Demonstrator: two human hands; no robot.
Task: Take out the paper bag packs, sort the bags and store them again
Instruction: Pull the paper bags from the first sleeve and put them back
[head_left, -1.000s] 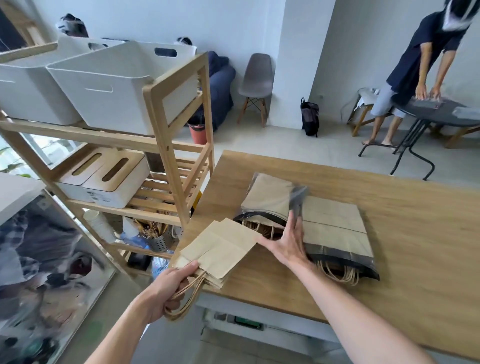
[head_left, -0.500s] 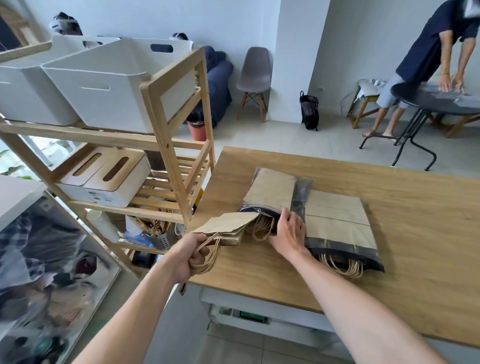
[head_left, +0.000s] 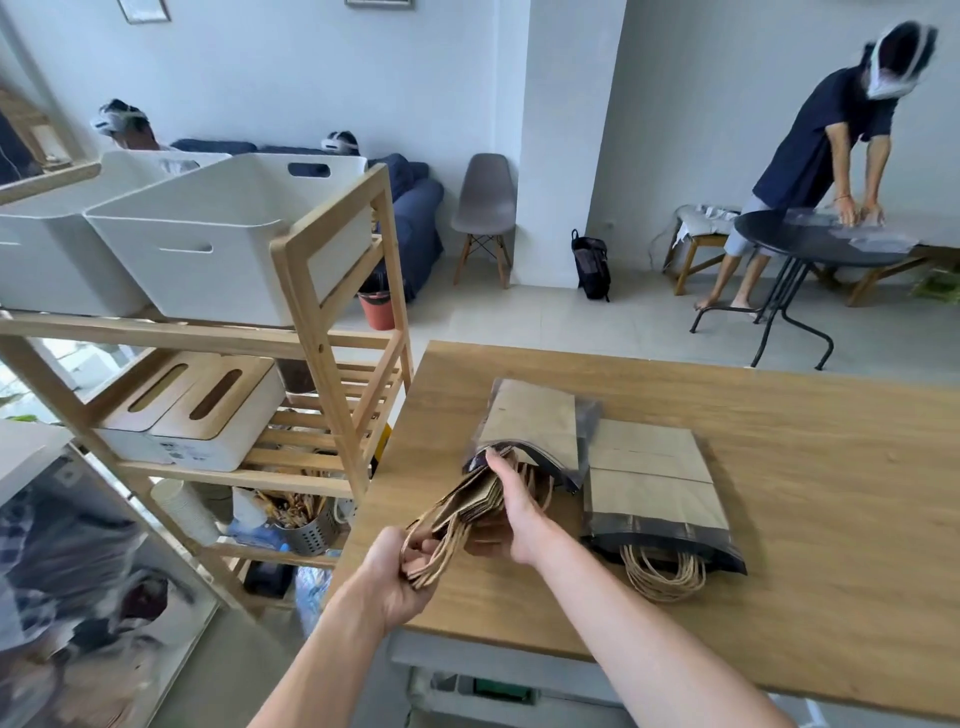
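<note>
Across the wooden table, the loose stack of paper bags, a second ago out past the edge, now noses into the left pack, left hand gripping its handles, right hand holding the mouth open, so storing has begun.

A home living room: sofa, chair, wooden shelf.

At the light wooden bench, the left hand gripped the twisted handles of brown paper bags while the right hand steadied them at a dark plastic pack.
</note>
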